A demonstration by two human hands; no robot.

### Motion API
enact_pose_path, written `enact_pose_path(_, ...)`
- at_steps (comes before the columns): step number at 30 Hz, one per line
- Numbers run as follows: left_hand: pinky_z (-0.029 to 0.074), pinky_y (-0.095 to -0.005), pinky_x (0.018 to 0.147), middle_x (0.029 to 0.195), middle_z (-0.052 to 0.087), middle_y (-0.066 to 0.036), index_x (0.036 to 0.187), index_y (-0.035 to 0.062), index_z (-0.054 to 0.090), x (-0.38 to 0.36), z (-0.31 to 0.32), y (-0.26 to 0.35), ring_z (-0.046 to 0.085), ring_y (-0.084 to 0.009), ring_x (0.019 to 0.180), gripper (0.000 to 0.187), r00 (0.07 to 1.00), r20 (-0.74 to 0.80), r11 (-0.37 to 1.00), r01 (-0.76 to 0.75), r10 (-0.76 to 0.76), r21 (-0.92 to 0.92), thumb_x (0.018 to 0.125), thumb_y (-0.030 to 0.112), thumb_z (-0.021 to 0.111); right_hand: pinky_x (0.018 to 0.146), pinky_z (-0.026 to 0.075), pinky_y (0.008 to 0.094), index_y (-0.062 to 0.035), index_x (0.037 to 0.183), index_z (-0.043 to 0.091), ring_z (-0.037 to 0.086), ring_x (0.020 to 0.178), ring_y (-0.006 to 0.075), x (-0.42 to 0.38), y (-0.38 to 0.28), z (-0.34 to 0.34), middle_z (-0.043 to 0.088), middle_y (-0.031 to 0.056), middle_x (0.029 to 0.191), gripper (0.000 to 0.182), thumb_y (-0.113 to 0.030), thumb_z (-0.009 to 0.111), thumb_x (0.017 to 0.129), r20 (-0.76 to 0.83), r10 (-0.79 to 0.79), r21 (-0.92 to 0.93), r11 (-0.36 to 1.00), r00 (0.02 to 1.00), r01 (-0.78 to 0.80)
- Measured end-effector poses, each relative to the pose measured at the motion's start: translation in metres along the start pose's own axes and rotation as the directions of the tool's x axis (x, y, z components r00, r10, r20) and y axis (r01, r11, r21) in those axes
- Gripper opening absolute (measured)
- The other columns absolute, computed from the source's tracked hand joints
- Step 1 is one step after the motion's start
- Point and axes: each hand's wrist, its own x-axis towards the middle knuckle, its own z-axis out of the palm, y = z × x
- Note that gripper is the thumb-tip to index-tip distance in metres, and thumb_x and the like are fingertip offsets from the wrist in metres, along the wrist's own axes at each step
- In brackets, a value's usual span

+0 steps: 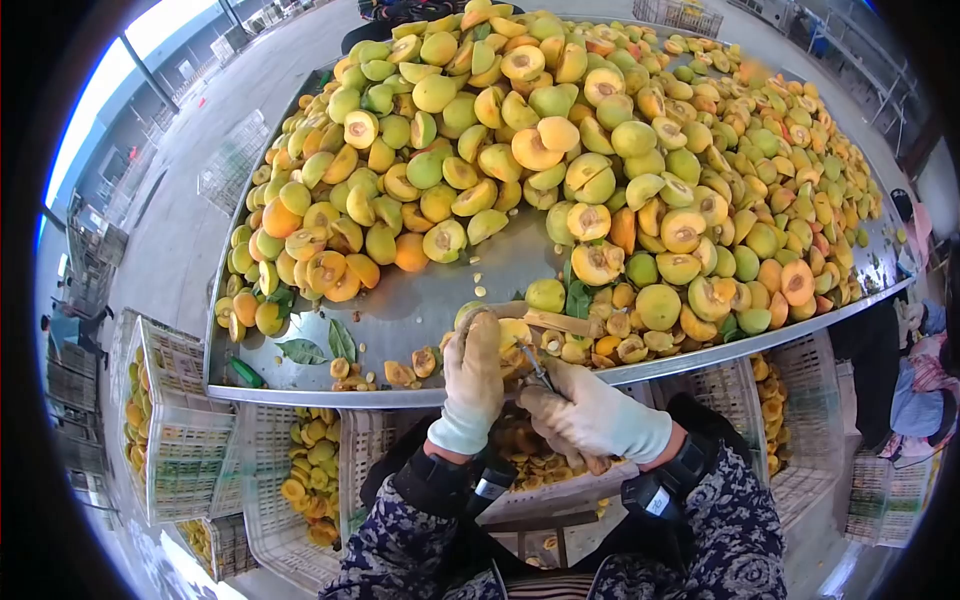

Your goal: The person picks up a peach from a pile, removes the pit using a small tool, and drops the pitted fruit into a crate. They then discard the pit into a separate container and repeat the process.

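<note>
My left hand (472, 365), in a stained white work glove, is closed around a yellow peach half (512, 334) at the near edge of the metal table. Fingers curled, my gloved right hand (590, 410) grips a small metal-bladed knife (537, 368), its tip right at the fruit. Just beyond my hands, a strip of wood (560, 322) lies by the table edge. Close by are a whole-looking green peach (545, 295) and several brown pits with flesh (400, 373). A large heap of yellow-green halved peaches (590, 180) rises behind them.
The metal table (420, 300) has a raised rim. Leaves (302, 351) and a green-handled object (246, 372) lie at its left. Plastic crates of cut fruit (315, 460) stand beneath; another crate (185, 440) is at the left. A person (915, 390) sits at the right.
</note>
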Motion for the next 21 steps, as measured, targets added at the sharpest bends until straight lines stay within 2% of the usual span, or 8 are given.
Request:
enact_pose_path(4, 0.053, -0.0301, 0.074, 0.088, 0.067, -0.010, 0.111, -0.0032, 0.060, 0.003, 0.003, 0.025, 0.064, -0.0178, 0.081, 0.053, 0.977, 0.075, 0.930, 0.213, -0.199, -0.300, 0.102, 0.043, 0.035, 0.042, 0.043, 0.0298, 0.0044, 0.112, 0.046, 0.050, 0.049, 0.0140, 0.004, 0.004, 0.002, 0.054, 0.0037, 0.067, 0.033, -0.025, 0.051, 0.098, 0.026, 0.012, 0.113, 0.993, 1.000, -0.015)
enact_pose_path(9, 0.052, -0.0291, 0.073, 0.086, 0.067, -0.010, 0.110, -0.0032, 0.060, 0.001, 0.012, 0.017, 0.063, -0.0163, 0.079, 0.052, 0.971, 0.044, 0.930, 0.236, -0.233, -0.282, 0.102, 0.041, 0.034, 0.040, 0.043, 0.0282, -0.0006, 0.101, 0.046, 0.048, 0.045, 0.0127, 0.017, 0.027, 0.007, 0.049, 0.0041, 0.062, 0.022, -0.022, 0.046, 0.096, -0.193, -0.329, -0.469, 0.859, 0.924, 0.207)
enact_pose_path(12, 0.052, -0.0282, 0.073, 0.086, 0.066, -0.010, 0.109, -0.0024, 0.061, -0.003, 0.013, 0.013, 0.063, -0.0149, 0.078, 0.052, 0.975, 0.009, 0.920, 0.212, -0.221, -0.331, 0.103, 0.041, 0.031, 0.046, 0.044, 0.0347, 0.0006, 0.099, 0.046, 0.051, 0.049, 0.0216, 0.005, 0.010, 0.004, 0.052, 0.0108, 0.064, 0.023, -0.022, 0.047, 0.096, -0.067, 0.046, -0.012, 0.999, 0.997, -0.047)
enact_pose_path(15, 0.052, -0.0313, 0.073, 0.087, 0.067, -0.011, 0.111, -0.0011, 0.061, -0.010, 0.017, 0.001, 0.064, -0.0200, 0.078, 0.039, 0.980, -0.104, 0.960, 0.139, -0.169, -0.245, 0.100, 0.030, 0.039, 0.052, 0.045, 0.0414, 0.0013, 0.097, 0.050, 0.055, 0.056, 0.0327, 0.004, 0.012, 0.004, 0.055, 0.0172, 0.066, 0.019, -0.017, 0.048, 0.094, -0.047, 0.033, -0.021, 0.999, 0.998, -0.034)
enact_pose_path(17, 0.050, -0.0366, 0.082, 0.107, 0.066, -0.017, 0.122, 0.0004, 0.057, -0.009, 0.012, -0.022, 0.063, -0.0285, 0.095, 0.036, 0.978, 0.024, 0.755, -0.174, 0.205, 0.632, 0.091, 0.017, 0.049, 0.060, 0.046, 0.0472, 0.0014, 0.094, 0.052, 0.056, 0.066, 0.0407, 0.020, 0.052, -0.001, 0.057, 0.0207, 0.071, 0.015, -0.013, 0.048, 0.090, 0.016, -0.676, -0.881, 0.339, 0.737, 0.329)
enact_pose_path(19, 0.046, -0.0411, 0.086, 0.133, 0.052, -0.021, 0.134, -0.0039, 0.048, -0.021, 0.015, -0.071, 0.055, -0.0343, 0.113, 0.056, 0.855, 0.281, 0.205, -0.399, 0.436, 0.894, 0.080, 0.009, 0.055, 0.066, 0.046, 0.0512, 0.0040, 0.100, 0.054, 0.057, 0.074, 0.0448, 0.021, 0.061, -0.019, 0.058, 0.0257, 0.078, 0.022, -0.013, 0.049, 0.088, 0.299, -0.600, -0.920, 0.027, 0.742, 0.392)
enact_pose_path(20, 0.047, -0.0387, 0.085, 0.132, 0.053, -0.019, 0.133, -0.0013, 0.049, -0.019, 0.019, -0.072, 0.056, -0.0314, 0.111, 0.053, 0.882, 0.289, 0.154, -0.365, 0.372, 0.918, 0.081, 0.009, 0.055, 0.066, 0.045, 0.0559, 0.0079, 0.103, 0.051, 0.056, 0.073, 0.0502, 0.021, 0.048, -0.008, 0.057, 0.0321, 0.080, 0.030, -0.018, 0.053, 0.087, -0.129, -0.491, -0.722, 0.642, 0.861, 0.258)
enact_pose_path(21, 0.048, -0.0367, 0.085, 0.133, 0.053, -0.017, 0.132, 0.0009, 0.050, -0.013, 0.022, -0.077, 0.057, -0.0306, 0.108, 0.052, 0.884, 0.270, 0.337, -0.405, 0.382, 0.850, 0.082, 0.011, 0.055, 0.067, 0.045, 0.0564, 0.0092, 0.106, 0.050, 0.056, 0.077, 0.0520, 0.022, 0.047, -0.006, 0.056, 0.0329, 0.080, 0.037, -0.022, 0.055, 0.087, -0.137, -0.536, -0.675, 0.666, 0.833, 0.317)
